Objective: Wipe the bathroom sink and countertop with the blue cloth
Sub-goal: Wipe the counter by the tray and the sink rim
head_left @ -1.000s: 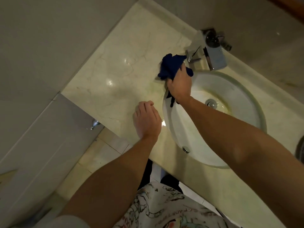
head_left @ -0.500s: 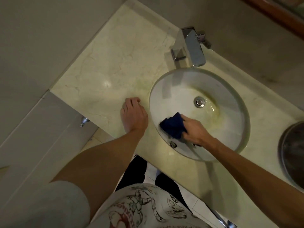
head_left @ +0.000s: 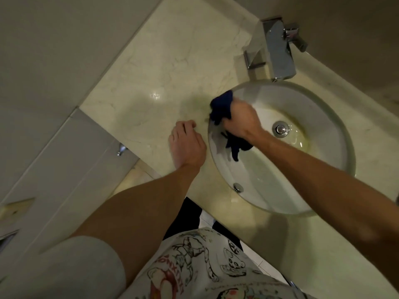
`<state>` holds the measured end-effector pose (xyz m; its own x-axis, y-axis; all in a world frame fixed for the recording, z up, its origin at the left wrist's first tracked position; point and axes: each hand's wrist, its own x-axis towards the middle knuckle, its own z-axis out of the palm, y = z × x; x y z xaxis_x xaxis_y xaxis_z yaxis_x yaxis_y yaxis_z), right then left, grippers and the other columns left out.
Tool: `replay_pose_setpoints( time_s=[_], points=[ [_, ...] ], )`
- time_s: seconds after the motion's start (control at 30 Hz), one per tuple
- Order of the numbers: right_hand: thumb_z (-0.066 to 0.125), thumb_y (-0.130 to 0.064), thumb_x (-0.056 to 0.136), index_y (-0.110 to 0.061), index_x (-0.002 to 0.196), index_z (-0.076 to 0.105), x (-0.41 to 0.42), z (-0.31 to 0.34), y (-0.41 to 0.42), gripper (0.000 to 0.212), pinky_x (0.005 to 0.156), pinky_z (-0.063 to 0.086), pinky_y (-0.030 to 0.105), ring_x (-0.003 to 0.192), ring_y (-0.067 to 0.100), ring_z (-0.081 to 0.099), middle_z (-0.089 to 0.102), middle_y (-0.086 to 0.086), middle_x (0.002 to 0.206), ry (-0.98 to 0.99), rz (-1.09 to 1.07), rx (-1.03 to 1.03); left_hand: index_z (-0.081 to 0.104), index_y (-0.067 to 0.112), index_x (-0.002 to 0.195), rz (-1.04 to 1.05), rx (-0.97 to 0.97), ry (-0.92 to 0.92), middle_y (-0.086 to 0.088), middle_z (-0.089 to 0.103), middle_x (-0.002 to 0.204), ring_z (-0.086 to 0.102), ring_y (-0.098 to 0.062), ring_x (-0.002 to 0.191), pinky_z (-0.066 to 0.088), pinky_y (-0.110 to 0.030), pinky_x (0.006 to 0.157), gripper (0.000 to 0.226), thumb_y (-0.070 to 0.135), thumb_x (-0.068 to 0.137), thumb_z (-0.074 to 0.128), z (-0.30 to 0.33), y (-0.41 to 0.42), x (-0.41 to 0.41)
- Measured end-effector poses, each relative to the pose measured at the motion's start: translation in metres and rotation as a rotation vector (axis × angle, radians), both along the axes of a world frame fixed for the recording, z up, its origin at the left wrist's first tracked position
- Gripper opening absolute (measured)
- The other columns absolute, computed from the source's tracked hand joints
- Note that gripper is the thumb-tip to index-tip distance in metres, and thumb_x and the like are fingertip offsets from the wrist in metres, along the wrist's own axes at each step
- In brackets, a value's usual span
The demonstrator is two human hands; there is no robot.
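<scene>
A round white sink (head_left: 323,117) is set into a pale marble countertop (head_left: 164,78). My right hand (head_left: 241,119) grips the dark blue cloth (head_left: 222,104) and presses it against the basin's upper-left rim. A loose end of the cloth hangs below my wrist into the bowl. My left hand (head_left: 186,143) rests flat on the countertop just left of the basin, fingers together, holding nothing. The drain plug (head_left: 280,129) shows in the bowl's middle.
A chrome faucet (head_left: 278,48) stands behind the basin against the wall. An overflow hole (head_left: 238,187) sits on the near basin wall. A wall borders the counter on the left, with a small chrome knob (head_left: 121,149) below the counter edge.
My right hand swept the cloth from beside the faucet down to the near-left basin wall, then back up to the upper-left rim. My left hand stayed on the counter.
</scene>
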<state>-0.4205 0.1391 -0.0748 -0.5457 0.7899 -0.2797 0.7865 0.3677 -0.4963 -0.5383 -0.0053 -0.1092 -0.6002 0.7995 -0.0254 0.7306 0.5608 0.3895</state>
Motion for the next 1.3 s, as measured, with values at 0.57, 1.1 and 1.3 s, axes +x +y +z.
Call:
replay_pose_setpoints(
  time_s=[0.57, 1.1, 1.3],
  points=[
    [0.063, -0.006, 0.088, 0.004, 0.126, 0.056, 0.063, 0.004, 0.034, 0.040, 0.066, 0.044, 0.036, 0.088, 0.039, 0.063, 0.061, 0.023, 0.119, -0.131, 0.096, 0.153, 0.055, 0.014, 0.112, 0.000, -0.017, 0.001, -0.007, 0.056, 0.111, 0.055, -0.027, 0.096, 0.045, -0.042, 0.084, 0.033, 0.023, 0.090, 0.033, 0.007, 0.002, 0.002],
    [0.066, -0.007, 0.084, 0.006, 0.122, 0.057, 0.197, 0.003, 0.092, 0.042, 0.079, 0.040, 0.049, 0.094, 0.041, 0.050, 0.050, 0.026, 0.112, -0.603, 0.323, 0.568, 0.058, 0.011, 0.112, -0.021, 0.008, 0.045, -0.009, 0.056, 0.112, 0.055, -0.029, 0.094, 0.041, -0.040, 0.083, 0.026, 0.016, 0.091, 0.042, 0.003, 0.002, 0.002],
    [0.065, 0.002, 0.080, 0.007, 0.115, 0.060, 0.283, -0.004, 0.003, 0.036, 0.077, 0.040, 0.049, 0.094, 0.042, 0.050, 0.051, 0.026, 0.111, -0.659, -0.044, 0.421, 0.058, 0.012, 0.113, -0.016, 0.028, 0.057, -0.012, 0.055, 0.114, 0.054, -0.032, 0.099, 0.040, -0.043, 0.083, 0.030, 0.016, 0.089, 0.040, 0.003, 0.001, 0.004]
  ],
)
